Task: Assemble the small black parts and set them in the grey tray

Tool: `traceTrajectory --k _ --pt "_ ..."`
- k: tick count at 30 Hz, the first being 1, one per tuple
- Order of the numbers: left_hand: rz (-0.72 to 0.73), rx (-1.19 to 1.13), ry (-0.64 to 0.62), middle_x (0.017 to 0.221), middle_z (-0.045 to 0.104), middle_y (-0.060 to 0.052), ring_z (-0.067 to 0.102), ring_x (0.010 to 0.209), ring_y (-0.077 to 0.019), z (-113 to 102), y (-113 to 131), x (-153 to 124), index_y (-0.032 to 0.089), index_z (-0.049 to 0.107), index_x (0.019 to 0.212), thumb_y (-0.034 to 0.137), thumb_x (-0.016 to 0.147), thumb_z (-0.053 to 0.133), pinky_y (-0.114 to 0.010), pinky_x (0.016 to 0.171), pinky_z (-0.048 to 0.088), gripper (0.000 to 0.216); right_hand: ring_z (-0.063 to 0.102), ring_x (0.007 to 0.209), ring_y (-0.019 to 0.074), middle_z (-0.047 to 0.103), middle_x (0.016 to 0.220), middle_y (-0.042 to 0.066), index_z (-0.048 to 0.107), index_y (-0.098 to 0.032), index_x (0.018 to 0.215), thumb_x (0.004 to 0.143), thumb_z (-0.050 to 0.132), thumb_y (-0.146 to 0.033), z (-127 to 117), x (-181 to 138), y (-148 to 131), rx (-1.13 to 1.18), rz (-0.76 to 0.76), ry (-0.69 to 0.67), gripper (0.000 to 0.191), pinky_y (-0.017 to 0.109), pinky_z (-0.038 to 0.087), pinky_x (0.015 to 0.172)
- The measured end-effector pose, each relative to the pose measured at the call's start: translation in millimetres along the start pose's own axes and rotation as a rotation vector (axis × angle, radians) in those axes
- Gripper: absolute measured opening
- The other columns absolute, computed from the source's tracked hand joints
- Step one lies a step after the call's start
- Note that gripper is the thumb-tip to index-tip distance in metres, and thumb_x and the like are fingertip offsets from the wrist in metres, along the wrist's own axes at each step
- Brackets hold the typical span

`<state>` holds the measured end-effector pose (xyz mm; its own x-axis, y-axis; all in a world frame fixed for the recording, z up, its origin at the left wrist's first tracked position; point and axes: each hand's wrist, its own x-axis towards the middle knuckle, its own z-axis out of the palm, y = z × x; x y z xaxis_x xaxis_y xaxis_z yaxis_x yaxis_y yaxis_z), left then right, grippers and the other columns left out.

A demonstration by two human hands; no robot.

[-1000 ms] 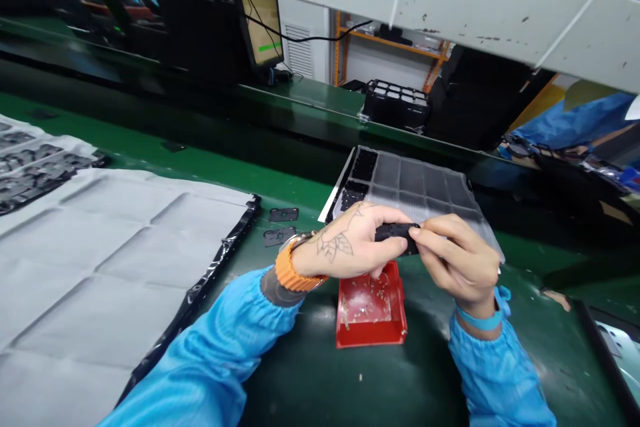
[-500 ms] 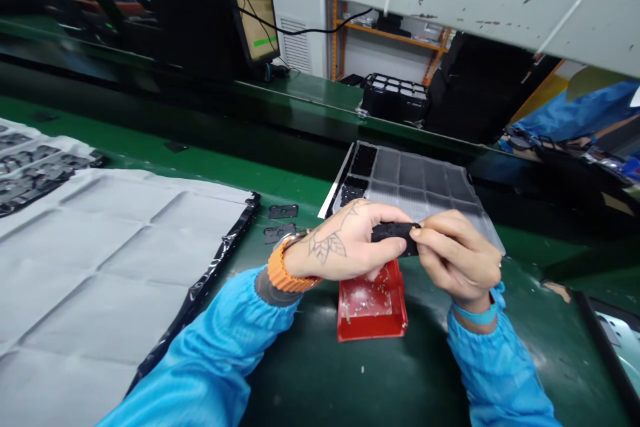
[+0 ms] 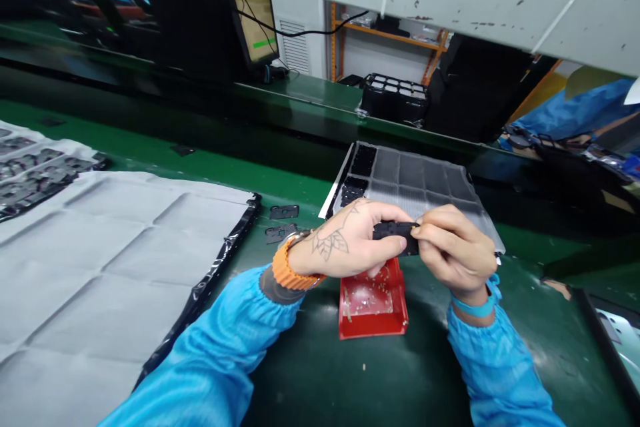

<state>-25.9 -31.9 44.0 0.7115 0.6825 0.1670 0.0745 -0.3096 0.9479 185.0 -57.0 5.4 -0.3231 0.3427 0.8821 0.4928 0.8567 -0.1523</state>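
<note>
L hand [image 3: 347, 240] grips black plate [image 3: 388, 231], R hand [image 3: 456, 250] pinched narrow at its end; loose hold cld drop it in red bin [image 3: 373, 327].

Black part [image 3: 390, 230], red bin [image 3: 374, 327], orange watch strap [image 3: 286, 272], blue sleeves [image 3: 215, 347], green tabletop [image 3: 360, 397], grid-creased white sheet [image 3: 120, 273]

Likely an assembly workshop — green workbench [image 3: 310, 373], monitor [image 3: 259, 30], orange-framed shelving [image 3: 390, 36] behind.

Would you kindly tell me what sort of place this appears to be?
Probably an assembly workbench, perhaps in a factory: there's a red bin holding tiny pieces, a held black part, and flat black plates lying nearby.
</note>
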Motion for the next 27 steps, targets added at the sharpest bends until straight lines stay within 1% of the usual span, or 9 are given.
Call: traceTrajectory --k 9,12,15,17,19,22,24,26,27 --pt "-0.032 -0.062 0.001 0.046 0.054 0.006 0.052 0.038 -0.0082 4 -3 1 0.013 0.071 0.1 0.017 0.087 0.06 -0.018 0.045 0.041 0.018 0.069 0.074 0.0182 0.071 0.086 0.005 0.076 -0.023 0.093 0.086 0.064 -0.005 -4 3 3 0.057 -0.005 -0.011 0.022 0.033 0.059 0.064" --pt "-0.02 -0.04 0.016 0.048 0.053 0.007 0.052 0.04 -0.0089 3 -2 0 0.013 0.069 0.104 0.023 0.09 0.059 -0.019 0.046 0.041 0.02 0.072 0.077 0.0184 0.074 0.093 0.006 0.078 -0.024 0.093 0.087 0.063 -0.006 -8 6 2 0.068 0.022 -0.04 0.024 0.03 0.06 0.063" --pt "0.073 0.117 0.175 0.071 0.066 0.002 0.064 0.062 -0.0124 -3 -2 0 0.016 0.066 0.104 0.024 0.089 0.062 -0.023 0.06 0.05 0.017 0.074 0.082 0.0202 0.075 0.102 0.009 0.077 -0.024 0.092 0.089 0.063 -0.009 -12 8 0 0.132 0.108 -0.028 0.02 0.031 0.061 0.063" --pt "0.136 0.259 0.323 0.09 0.07 -0.001 0.067 0.079 -0.0144 -9 -4 1 0.017 0.061 0.103 0.019 0.086 0.063 -0.026 0.073 0.052 0.017 0.073 0.08 0.02 0.075 0.097 0.008 0.075 -0.022 0.089 0.09 0.063 -0.011 -13 8 -1 0.206 0.181 -0.037 0.016 0.032 0.061 0.066" --pt "0.167 0.337 0.399 0.095 0.069 -0.001 0.066 0.084 -0.0146 -16 -7 2 0.018 0.058 0.104 0.016 0.084 0.062 -0.027 0.078 0.052 0.02 0.071 0.075 0.0176 0.073 0.086 0.005 0.07 -0.021 0.086 0.09 0.064 -0.012 -12 7 -4 0.305 0.257 -0.138 0.012 0.03 0.06 0.066" --pt "0.162 0.337 0.388 0.097 0.07 0.0 0.067 0.087 -0.0151 -21 -10 5 0.018 0.06 0.104 0.016 0.085 0.061 -0.027 0.081 0.053 0.019 0.066 0.063 0.0127 0.069 0.074 -0.001 0.06 -0.021 0.082 0.089 0.067 -0.013 -9 6 -8 0.405 0.38 -0.415 0.012 0.024 0.055 0.061" --pt "0.156 0.312 0.374 0.101 0.073 -0.001 0.069 0.091 -0.0159 -19 -12 7 0.019 0.063 0.108 0.017 0.086 0.062 -0.027 0.083 0.053 0.022 0.06 0.057 0.0103 0.064 0.068 -0.004 0.054 -0.022 0.08 0.089 0.065 -0.013 -7 5 -12 0.372 0.437 -0.565 0.016 0.021 0.049 0.055" --pt "0.16 0.297 0.369 0.103 0.074 -0.001 0.07 0.089 -0.0161 -14 -13 10 0.019 0.066 0.11 0.019 0.087 0.063 -0.027 0.081 0.054 0.024 0.054 0.052 0.009 0.06 0.064 -0.006 0.053 -0.022 0.08 0.09 0.061 -0.013 -6 4 -15 0.306 0.442 -0.625 0.016 0.02 0.044 0.05" --pt "0.162 0.294 0.367 0.104 0.075 -0.002 0.07 0.088 -0.0162 -11 -14 11 0.018 0.066 0.111 0.019 0.087 0.063 -0.028 0.081 0.054 0.025 0.051 0.049 0.0084 0.057 0.061 -0.007 0.053 -0.022 0.08 0.09 0.06 -0.013 -6 5 -17 0.273 0.432 -0.598 0.016 0.02 0.041 0.047"
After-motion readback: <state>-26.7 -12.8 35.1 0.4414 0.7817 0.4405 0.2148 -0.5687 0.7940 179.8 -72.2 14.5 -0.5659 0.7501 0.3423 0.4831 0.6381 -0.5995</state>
